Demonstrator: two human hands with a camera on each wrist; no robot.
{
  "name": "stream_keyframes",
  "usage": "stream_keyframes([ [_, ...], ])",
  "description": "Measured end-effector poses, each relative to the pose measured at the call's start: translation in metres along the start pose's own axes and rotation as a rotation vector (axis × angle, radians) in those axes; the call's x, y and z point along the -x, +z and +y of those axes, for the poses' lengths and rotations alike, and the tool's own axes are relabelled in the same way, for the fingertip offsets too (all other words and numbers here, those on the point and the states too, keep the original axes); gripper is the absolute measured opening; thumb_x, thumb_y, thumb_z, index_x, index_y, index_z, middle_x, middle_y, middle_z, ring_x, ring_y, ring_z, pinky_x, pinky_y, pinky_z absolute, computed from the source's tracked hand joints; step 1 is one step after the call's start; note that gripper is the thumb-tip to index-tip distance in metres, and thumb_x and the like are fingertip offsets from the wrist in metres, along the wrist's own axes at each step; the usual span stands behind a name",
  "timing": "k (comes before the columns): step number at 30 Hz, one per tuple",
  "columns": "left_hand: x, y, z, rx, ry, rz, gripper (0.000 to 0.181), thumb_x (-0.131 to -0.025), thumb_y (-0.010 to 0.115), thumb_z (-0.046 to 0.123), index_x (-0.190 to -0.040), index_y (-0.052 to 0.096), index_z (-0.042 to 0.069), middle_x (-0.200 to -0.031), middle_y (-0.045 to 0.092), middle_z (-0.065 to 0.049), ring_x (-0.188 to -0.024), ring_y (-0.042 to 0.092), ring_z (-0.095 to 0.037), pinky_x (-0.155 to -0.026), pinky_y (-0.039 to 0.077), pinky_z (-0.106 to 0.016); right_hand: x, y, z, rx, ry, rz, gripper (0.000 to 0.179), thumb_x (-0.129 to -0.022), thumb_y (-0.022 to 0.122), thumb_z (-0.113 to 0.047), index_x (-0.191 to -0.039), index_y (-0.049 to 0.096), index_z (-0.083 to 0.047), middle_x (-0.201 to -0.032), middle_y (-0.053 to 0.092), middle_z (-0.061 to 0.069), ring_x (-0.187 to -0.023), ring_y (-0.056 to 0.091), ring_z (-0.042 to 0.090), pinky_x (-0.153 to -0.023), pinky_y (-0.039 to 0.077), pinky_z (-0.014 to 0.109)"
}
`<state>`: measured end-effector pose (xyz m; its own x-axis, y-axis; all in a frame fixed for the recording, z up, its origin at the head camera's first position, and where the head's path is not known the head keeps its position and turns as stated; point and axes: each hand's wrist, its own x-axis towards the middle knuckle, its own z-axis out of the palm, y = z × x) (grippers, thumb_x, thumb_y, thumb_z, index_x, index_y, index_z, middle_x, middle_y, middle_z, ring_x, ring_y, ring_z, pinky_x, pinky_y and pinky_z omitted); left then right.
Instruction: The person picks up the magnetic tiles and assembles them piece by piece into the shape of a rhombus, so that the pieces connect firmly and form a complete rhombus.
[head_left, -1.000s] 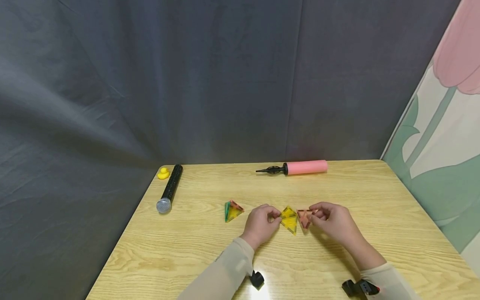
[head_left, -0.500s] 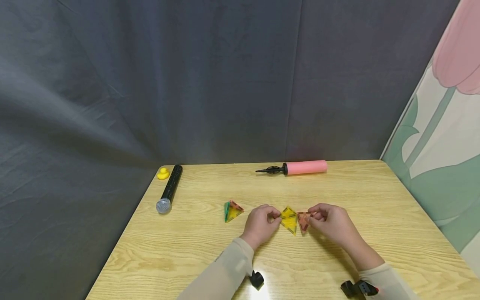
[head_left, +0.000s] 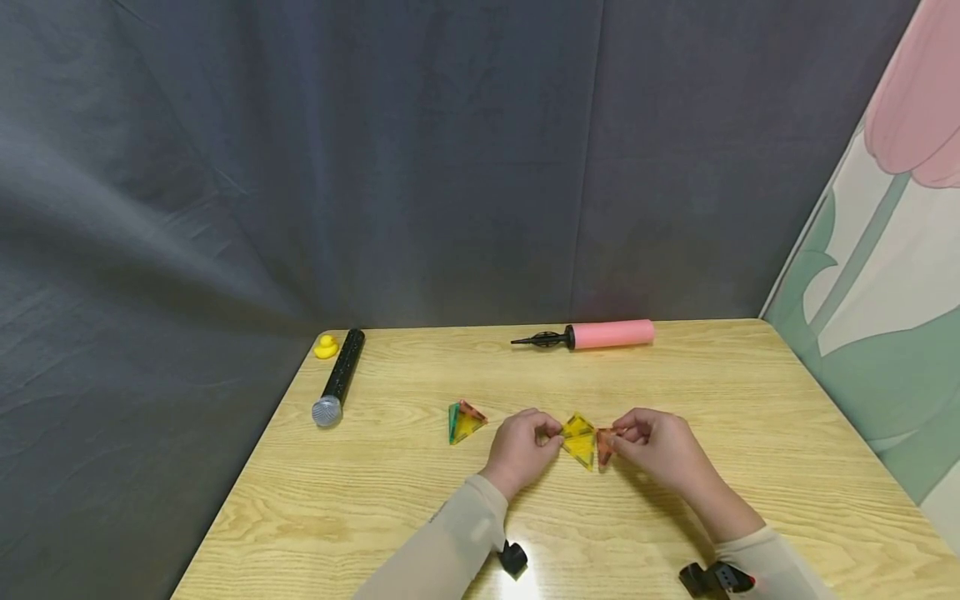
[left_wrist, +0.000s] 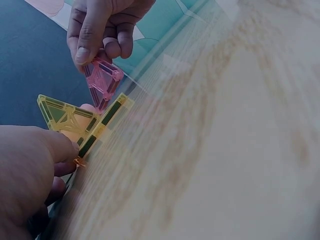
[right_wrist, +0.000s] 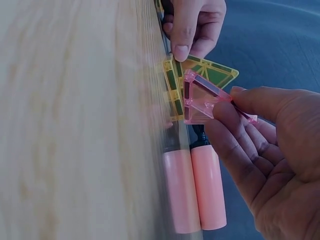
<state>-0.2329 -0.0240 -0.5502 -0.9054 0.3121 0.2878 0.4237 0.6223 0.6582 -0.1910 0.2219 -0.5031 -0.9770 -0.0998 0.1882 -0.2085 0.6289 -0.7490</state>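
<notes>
My left hand (head_left: 521,450) pinches the left corner of two yellow triangular magnetic tiles (head_left: 579,442). In the left wrist view one yellow tile (left_wrist: 62,114) stands tilted up from another yellow tile (left_wrist: 102,125) that lies flat on the table. On the right side, my right hand (head_left: 663,448) holds a translucent pink triangular magnetic tile (head_left: 604,447) between thumb and fingers. The pink tile (right_wrist: 200,95) is tilted up beside the yellow pair's right edge; whether they touch I cannot tell.
A small assembled piece of green, yellow and red tiles (head_left: 467,423) sits left of my hands. Farther back lie a pink hand pump (head_left: 611,335), a black microphone (head_left: 345,367) and a yellow rubber duck (head_left: 326,347). A dark curtain (head_left: 450,167) hangs behind the wooden table (head_left: 337,517).
My right hand has shifted slightly left, and the pink tile has turned more upright and come closer to the yellow tiles. The left hand has stayed put.
</notes>
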Motion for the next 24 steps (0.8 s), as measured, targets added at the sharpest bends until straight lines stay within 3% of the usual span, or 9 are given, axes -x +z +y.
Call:
stream_keyframes([
  [14,0.0012,-0.0008,-0.0014,0.020,0.012,-0.012,0.005,-0.095,0.081,0.026,-0.100,0.079,0.027,-0.091,0.065,0.020,-0.068,0.052,0.001,-0.064,0.047,-0.020,-0.0004,0.0046,-0.0007,-0.025,-0.005,-0.021,0.009,-0.091,0.083,-0.012,-0.097,0.077,-0.009,-0.081,0.071,-0.004,-0.071,0.066,0.014,-0.059,0.055,0.027],
  [24,0.0011,-0.0018,0.0017,0.000,0.025,-0.021,0.006,-0.094,0.082,0.026,-0.100,0.080,0.027,-0.092,0.066,0.020,-0.068,0.051,0.002,-0.065,0.046,-0.019,0.0001,0.0057,0.0003,-0.090,0.006,-0.053,0.020,-0.089,0.087,-0.018,-0.102,0.076,-0.007,-0.084,0.072,-0.002,-0.075,0.066,0.016,-0.060,0.054,0.027],
])
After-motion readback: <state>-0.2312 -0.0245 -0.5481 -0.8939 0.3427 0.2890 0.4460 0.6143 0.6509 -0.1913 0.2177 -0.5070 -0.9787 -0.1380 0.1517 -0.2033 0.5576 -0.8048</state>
